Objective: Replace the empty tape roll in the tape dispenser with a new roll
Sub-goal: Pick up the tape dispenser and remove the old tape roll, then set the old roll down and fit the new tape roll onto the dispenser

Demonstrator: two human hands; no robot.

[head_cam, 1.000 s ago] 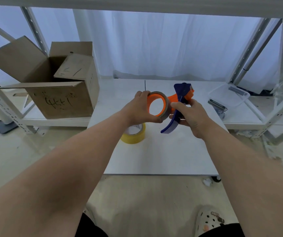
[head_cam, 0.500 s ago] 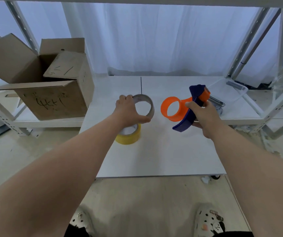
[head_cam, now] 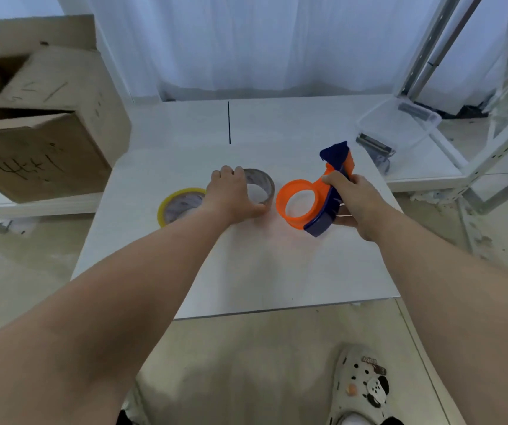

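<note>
My left hand (head_cam: 232,194) grips the empty grey cardboard tape core (head_cam: 261,186), which rests low on the white table (head_cam: 246,271). Just left of it lies the new yellow tape roll (head_cam: 176,204), partly hidden by my left wrist. My right hand (head_cam: 352,196) holds the tape dispenser (head_cam: 320,191) by its dark blue handle. The dispenser's orange hub ring is bare and faces me, close to the right of the core.
An open cardboard box (head_cam: 38,118) stands on a low shelf at the left. A clear plastic container (head_cam: 399,124) and a metal part (head_cam: 375,147) lie at the right, beside white metal shelf posts (head_cam: 430,47). My shoe (head_cam: 363,384) is on the floor below.
The grey core came off the orange hub and my left hand carried it left and down to the table. My right hand moved the dispenser right, then lower.
</note>
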